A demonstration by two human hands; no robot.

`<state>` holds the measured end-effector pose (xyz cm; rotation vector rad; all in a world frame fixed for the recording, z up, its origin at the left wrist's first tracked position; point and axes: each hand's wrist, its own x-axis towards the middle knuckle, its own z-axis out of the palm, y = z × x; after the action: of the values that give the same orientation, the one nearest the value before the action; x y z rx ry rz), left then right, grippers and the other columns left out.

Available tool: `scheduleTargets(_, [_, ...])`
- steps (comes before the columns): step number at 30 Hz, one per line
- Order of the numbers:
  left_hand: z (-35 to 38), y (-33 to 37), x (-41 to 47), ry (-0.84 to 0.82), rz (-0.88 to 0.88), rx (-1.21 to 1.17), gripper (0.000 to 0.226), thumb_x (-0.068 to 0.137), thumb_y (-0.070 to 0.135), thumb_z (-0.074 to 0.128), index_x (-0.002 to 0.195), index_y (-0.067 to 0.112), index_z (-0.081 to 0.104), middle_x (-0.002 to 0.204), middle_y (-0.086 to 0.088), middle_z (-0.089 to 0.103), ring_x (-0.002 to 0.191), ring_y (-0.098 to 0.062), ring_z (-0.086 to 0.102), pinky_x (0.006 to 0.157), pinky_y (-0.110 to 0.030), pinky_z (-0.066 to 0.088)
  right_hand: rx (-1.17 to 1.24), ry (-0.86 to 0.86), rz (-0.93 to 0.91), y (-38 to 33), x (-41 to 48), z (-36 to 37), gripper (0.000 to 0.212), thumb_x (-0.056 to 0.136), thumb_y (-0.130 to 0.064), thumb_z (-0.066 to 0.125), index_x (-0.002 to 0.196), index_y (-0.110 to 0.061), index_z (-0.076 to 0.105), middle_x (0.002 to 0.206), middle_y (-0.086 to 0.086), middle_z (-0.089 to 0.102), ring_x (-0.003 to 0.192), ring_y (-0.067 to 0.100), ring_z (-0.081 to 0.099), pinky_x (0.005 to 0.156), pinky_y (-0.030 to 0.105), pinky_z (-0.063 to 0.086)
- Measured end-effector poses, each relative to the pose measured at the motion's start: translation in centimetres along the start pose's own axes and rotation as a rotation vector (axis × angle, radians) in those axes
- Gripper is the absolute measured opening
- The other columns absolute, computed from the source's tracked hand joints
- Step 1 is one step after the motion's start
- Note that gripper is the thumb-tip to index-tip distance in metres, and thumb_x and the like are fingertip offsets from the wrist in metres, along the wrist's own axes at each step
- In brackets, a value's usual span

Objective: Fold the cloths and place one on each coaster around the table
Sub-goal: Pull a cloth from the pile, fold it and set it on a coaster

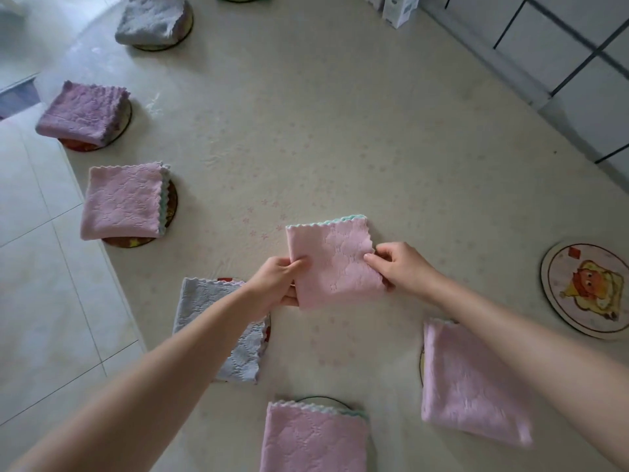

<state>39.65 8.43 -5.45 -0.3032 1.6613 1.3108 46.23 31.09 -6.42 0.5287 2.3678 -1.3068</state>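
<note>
A folded pink cloth (pixel 335 258) with a green underside edge lies in the middle of the table. My left hand (pixel 280 282) pinches its left edge and my right hand (pixel 398 265) pinches its right edge. A round coaster (pixel 585 289) with a cartoon picture sits bare at the right. Folded cloths lie on other coasters: a grey one (pixel 221 330) under my left forearm, a pink one (pixel 315 437) at the near edge, a pink one (pixel 473 383) under my right forearm.
More folded cloths on coasters run along the table's left rim: pink (pixel 124 201), mauve (pixel 83 112), grey (pixel 153 20). White cartons (pixel 396 8) stand at the far edge. A tiled floor (pixel 41 267) lies left of the table (pixel 340 137), a tiled wall right.
</note>
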Motion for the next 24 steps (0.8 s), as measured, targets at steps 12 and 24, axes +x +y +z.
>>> scheduleTargets(12, [0.8,1.2,-0.5,0.217,-0.018,-0.077,0.050,0.099,0.039,0.043,0.100,-0.008,0.060,0.096,-0.028,0.068,0.076,-0.034,0.070,0.066,-0.047,0.059,-0.150,0.134,0.052,-0.8,-0.1,0.8,0.044,0.090,-0.037,0.053,0.056,-0.016,0.035,0.050,0.001,0.038,0.051,0.022,0.046,0.054,0.034,0.038])
scheduleTargets(24, [1.9,-4.5,0.0,0.449,0.864,1.434,0.055,0.096,0.042,0.034,0.143,0.016,0.040,0.153,-0.003,0.032,0.143,-0.027,0.025,0.111,-0.049,0.031,-0.726,0.368,-0.397,-2.2,-1.6,5.9,0.054,0.089,-0.032,0.036,0.140,-0.015,0.042,0.146,0.010,0.041,0.137,0.030,0.034,0.109,0.043,0.036])
